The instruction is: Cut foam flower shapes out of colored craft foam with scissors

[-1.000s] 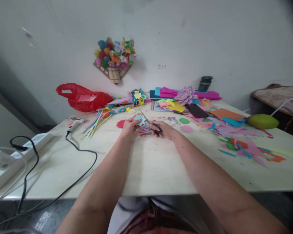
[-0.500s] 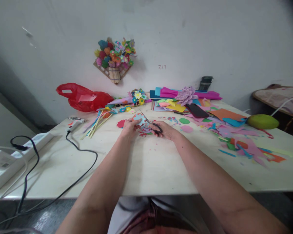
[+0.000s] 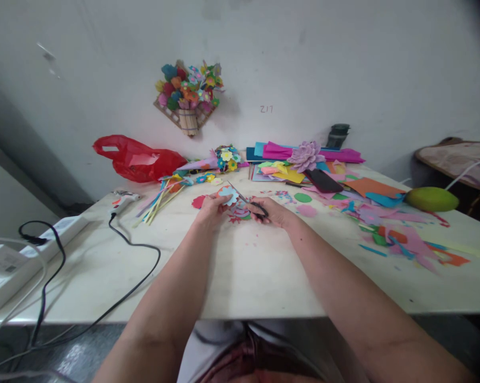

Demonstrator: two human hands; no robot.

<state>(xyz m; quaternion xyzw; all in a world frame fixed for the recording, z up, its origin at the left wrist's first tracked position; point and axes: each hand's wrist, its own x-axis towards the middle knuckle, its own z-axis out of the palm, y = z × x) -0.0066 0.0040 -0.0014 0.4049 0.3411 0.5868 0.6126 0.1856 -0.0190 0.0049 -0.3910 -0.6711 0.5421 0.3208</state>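
My left hand [image 3: 213, 209] pinches a light blue flower cutout [image 3: 227, 196] with an orange-red piece showing along its upper left edge. In my right hand [image 3: 270, 211] are black-handled scissors [image 3: 259, 209], my fingers wrapped round the handles. The blades point up and left, close beside the blue flower's right edge; whether they touch it I cannot tell. Below and between the hands lie small red, purple and green scraps [image 3: 240, 215]. A red cutout [image 3: 199, 201] rests left of my left hand, and a green disc [image 3: 302, 197] and a pink one [image 3: 306, 210] lie to the right.
Left on the table are a glue gun [image 3: 124, 202] with a trailing black cable and a white power strip [image 3: 60, 229]. Behind are a red plastic bag [image 3: 144, 162], paper strips and a flower bouquet [image 3: 227, 158]. Coloured scraps [image 3: 407, 239], a phone [image 3: 323, 181] and a green oval object [image 3: 431, 199] occupy the right.
Almost nothing differs. The scissor blades and the blue flower have shifted very slightly against each other; both hands keep their grips, and the whole view has moved a little.
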